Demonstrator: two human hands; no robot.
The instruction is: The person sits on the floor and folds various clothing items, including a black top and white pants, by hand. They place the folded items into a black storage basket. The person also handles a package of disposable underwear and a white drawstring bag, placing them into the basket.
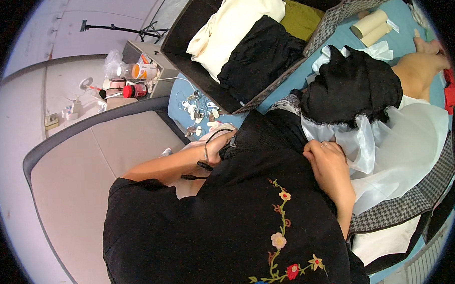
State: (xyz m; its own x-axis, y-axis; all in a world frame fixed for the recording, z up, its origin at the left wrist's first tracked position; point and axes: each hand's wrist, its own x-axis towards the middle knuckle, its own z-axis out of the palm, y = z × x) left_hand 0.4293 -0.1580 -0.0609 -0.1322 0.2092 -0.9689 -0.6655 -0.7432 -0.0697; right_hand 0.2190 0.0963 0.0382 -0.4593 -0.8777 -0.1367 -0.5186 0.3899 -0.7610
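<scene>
My left hand (pixel 219 146) is at a black mesh bag or pouch (pixel 253 135) by my waist, with a black cable (pixel 212 134) looping over the wrist; its fingertips are partly hidden, so I cannot tell what they grip. My right hand (pixel 325 153) has its fingers curled at the edge of the black cloth, beside sheer white fabric (pixel 407 135); whether it pinches any cloth is unclear. A black garment with a frilled edge (pixel 353 88) lies over the white fabric, across my lap and leg. Cable ends with black connectors (pixel 204 165) hang below my left wrist.
A houndstooth fabric storage box (pixel 274 88) holds cream cloth (pixel 231 29), black cloth (pixel 262 58) and olive cloth (pixel 300 19). Tangled white cables (pixel 196 109) lie on the blue sheet. Beige rolls (pixel 370 26) are beyond. A second houndstooth box (pixel 395 211) stands at right, a cabinet with bottles (pixel 144 71) at upper left.
</scene>
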